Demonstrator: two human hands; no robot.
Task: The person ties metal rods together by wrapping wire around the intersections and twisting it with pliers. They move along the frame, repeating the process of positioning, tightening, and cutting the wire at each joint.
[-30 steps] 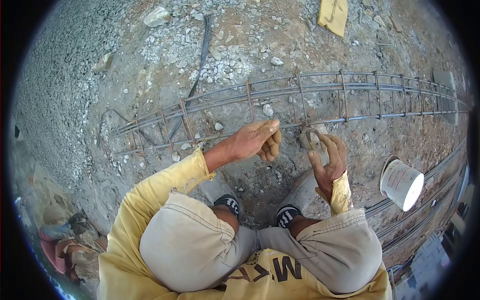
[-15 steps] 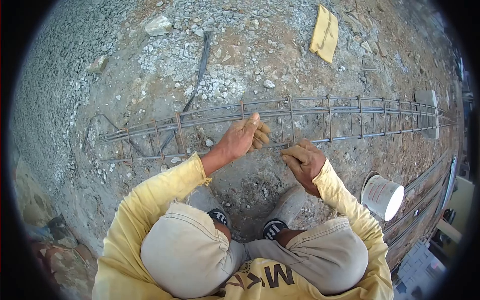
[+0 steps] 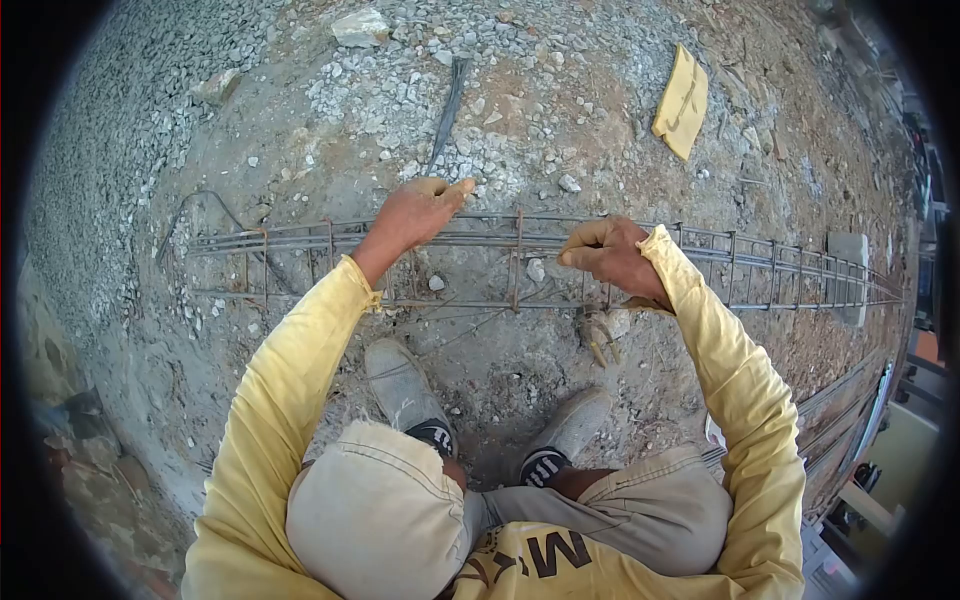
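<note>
A long reinforcing-steel cage [image 3: 518,262] lies across the ground in front of me, its bars crossed by square stirrups. My left hand [image 3: 420,212] is over its far bars, left of the middle, fingers stretched out to the right. Just beyond the fingers lies a dark, thin strip [image 3: 450,112]; its near part is hidden. Over the far bars further right, my right hand [image 3: 608,252] has its fingers curled into a pinch. Whatever is between them is too small to make out. Pincers with yellowish handles [image 3: 600,342] lie by the near bar, below that hand.
A yellow flat piece [image 3: 682,102] lies on the gravel at the far right. One grey block [image 3: 848,278] sits under the cage's right end. Pale rocks [image 3: 360,28] lie at the back. The white bucket [image 3: 714,432] is mostly behind my right sleeve.
Both hands have moved away from me to the far bars, and are further apart. My left hand has gone left with its fingers straighter. The pincers have come into view.
</note>
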